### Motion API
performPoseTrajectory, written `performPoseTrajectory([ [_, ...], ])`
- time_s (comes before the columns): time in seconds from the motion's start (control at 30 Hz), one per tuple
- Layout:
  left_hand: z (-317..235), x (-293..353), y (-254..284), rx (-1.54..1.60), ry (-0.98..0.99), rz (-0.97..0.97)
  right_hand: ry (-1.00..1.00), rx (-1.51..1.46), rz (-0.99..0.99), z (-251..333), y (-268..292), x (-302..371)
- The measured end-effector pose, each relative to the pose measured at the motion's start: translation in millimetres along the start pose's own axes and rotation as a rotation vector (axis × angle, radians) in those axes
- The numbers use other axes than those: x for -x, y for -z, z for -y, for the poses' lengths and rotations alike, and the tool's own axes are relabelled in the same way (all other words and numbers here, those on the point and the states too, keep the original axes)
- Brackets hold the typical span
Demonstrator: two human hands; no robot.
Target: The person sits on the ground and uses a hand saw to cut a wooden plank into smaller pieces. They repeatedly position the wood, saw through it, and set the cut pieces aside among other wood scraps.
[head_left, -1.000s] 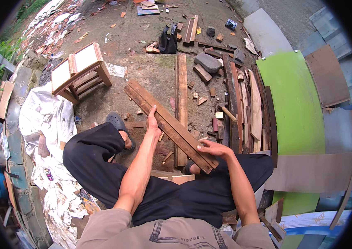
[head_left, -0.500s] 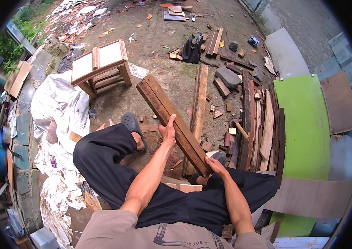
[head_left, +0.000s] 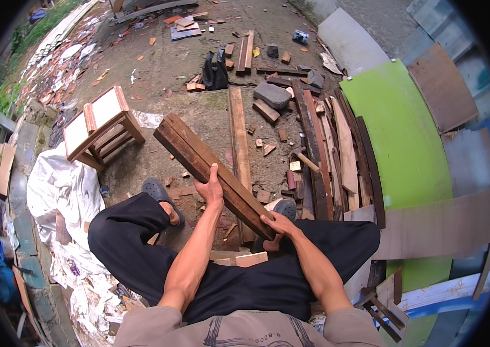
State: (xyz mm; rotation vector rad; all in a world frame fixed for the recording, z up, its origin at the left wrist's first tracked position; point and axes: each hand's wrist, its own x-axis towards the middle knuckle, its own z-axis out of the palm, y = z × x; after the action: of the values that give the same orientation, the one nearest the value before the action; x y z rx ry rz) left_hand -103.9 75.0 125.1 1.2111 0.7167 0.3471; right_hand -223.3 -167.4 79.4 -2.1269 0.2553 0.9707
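Observation:
Two brown wooden beams (head_left: 198, 156), lying side by side with a seam along their length, are held slantwise over my legs, far end to the left. My left hand (head_left: 211, 188) is closed around them near the middle, its thumb on top. Around the near end wraps my right hand (head_left: 282, 224), its thumb along the upper face. The undersides of the beams and most of my fingertips are hidden. Beneath them a longer plank (head_left: 239, 136) lies on the ground.
To the left stands a small wooden stool (head_left: 106, 124) with white top panels, beside a white cloth (head_left: 63, 179). On the right are a hammer (head_left: 308, 162), a grey stone (head_left: 272, 95), several long boards (head_left: 343, 144) and a green panel (head_left: 401, 139). A black bag (head_left: 215, 70) stands farther off.
The view has turned to the right, so the surroundings appear shifted left. Both hands keep their grip on the beams, which stay at much the same slant.

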Motion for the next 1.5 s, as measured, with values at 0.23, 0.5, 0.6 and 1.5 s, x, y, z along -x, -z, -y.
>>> performPoseTrajectory([
  [0.23, 4, 1, -26, 0.012, 0.239, 0.144, 0.039, -0.009, -0.021, -8, 22, 28],
  [0.5, 16, -6, -58, 0.117, 0.448, 0.340, 0.154, -0.211, -0.037, 4, 28, 64],
  [0.6, 22, 4, -65, 0.111, 0.511, 0.395, 0.145, -0.225, -0.039, -18, 23, 60],
  [1.5, 119, -32, -104, -0.334, 0.624, 0.352, -1.058, 0.258, -0.923, -394, 391, 0],
])
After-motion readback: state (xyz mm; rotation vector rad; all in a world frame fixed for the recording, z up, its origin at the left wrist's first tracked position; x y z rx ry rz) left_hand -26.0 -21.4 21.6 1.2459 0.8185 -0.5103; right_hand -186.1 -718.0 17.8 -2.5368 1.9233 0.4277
